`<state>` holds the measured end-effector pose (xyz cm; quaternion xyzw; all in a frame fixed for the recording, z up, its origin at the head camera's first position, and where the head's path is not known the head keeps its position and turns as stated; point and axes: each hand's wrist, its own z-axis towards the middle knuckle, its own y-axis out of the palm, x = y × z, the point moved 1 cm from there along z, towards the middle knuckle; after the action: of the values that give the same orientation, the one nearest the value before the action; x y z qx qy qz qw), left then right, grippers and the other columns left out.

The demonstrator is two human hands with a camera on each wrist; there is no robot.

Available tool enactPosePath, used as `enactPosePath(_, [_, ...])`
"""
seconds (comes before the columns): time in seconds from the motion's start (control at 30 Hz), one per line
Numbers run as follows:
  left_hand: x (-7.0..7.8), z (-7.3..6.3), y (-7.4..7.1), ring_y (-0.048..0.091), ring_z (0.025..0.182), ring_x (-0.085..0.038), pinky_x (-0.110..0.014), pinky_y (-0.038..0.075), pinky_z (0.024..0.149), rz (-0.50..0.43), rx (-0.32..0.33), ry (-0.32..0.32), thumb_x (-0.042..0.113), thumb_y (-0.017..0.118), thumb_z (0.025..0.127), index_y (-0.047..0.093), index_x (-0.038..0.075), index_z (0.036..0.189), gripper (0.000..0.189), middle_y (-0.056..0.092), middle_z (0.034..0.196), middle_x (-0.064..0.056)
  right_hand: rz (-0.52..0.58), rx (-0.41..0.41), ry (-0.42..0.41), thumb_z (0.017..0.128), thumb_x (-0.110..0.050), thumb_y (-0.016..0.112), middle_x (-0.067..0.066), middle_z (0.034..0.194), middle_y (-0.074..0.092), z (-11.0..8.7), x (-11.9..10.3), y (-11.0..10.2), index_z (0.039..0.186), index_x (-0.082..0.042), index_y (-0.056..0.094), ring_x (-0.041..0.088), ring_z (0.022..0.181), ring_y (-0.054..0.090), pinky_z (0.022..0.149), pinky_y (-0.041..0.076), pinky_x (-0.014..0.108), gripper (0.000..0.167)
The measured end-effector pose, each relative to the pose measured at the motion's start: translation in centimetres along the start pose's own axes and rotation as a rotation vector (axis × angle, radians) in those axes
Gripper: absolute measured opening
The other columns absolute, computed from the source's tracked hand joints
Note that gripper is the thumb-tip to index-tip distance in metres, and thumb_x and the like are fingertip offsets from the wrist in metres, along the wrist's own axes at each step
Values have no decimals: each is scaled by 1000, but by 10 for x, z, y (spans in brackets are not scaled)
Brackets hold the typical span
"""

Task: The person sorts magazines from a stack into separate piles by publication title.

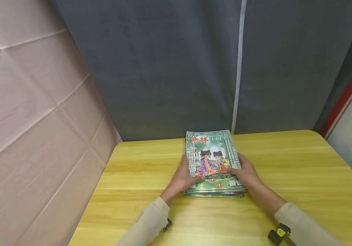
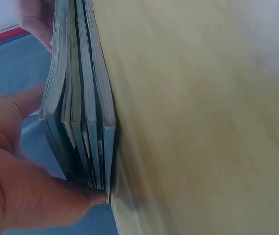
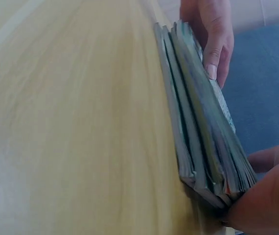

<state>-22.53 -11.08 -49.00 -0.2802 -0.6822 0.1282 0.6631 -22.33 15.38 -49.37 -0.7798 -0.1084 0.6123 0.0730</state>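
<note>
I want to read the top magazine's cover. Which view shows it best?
The head view: it faces the cover, so title and drawing show, with small parts under the left hand and right hand. The left wrist view shows page edges, no cover; the right wrist view, edges and seemingly a thin strip of cover.

Stack of rectangular green-covered paper magazines (image 1: pixel 215 182) over the yellow wood-grain table (image 1: pixel 126 184); far end overlaps the table's far edge in view. Lower copies protrude slightly at the near side. Bare left hand (image 1: pixel 183 175) grips the stack's left side, bare right hand (image 1: pixel 247 171) the right; both thumbs on the top cover. Beige cloth sleeves (image 1: pixel 149 218) on both arms. Behind: dark grey cloth curtain (image 1: pixel 170 75). Left: creased pale pink cloth sheet (image 1: pixel 34 119).
</note>
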Motion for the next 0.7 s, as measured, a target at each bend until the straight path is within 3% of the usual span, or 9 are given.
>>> enactPosePath(0.13, [2, -1, -1, 6, 166, -34, -57, 13, 134, 29, 8, 19, 39, 92, 79, -5, 11, 171, 136, -2, 179, -16, 38, -23, 23, 103, -3, 57, 24, 176, 18, -2, -3, -1, 170, -5, 6, 44, 157, 30, 132, 22, 59, 85])
enactPosePath(0.37, [15, 0, 0, 11, 166, -34, -58, 15, 134, 20, 28, 76, 38, 83, 88, -1, 11, 171, 121, 0, 180, -9, 97, -34, 25, 101, 3, 51, 22, 177, 14, -5, -4, -2, 170, -6, 1, 44, 159, 28, 132, 25, 58, 86])
enactPosePath(0.53, [25, 0, 3, 21, 163, -40, -61, 22, 131, -105, 31, 76, 24, 75, 94, -1, 14, 171, 109, 7, 179, -12, 134, -39, 24, 100, 5, 49, 20, 177, 13, -5, -2, -3, 171, -8, 1, 43, 157, 32, 127, 34, 55, 86])
enactPosePath(0.7, [31, 2, 10, 8, 165, -38, -58, 14, 133, -288, 36, 93, -3, 58, 96, -2, 12, 171, 97, -1, 180, -14, 158, -56, 7, 98, 6, 47, 21, 177, 14, -5, -2, -5, 171, -8, 1, 43, 157, 32, 126, 36, 53, 87])
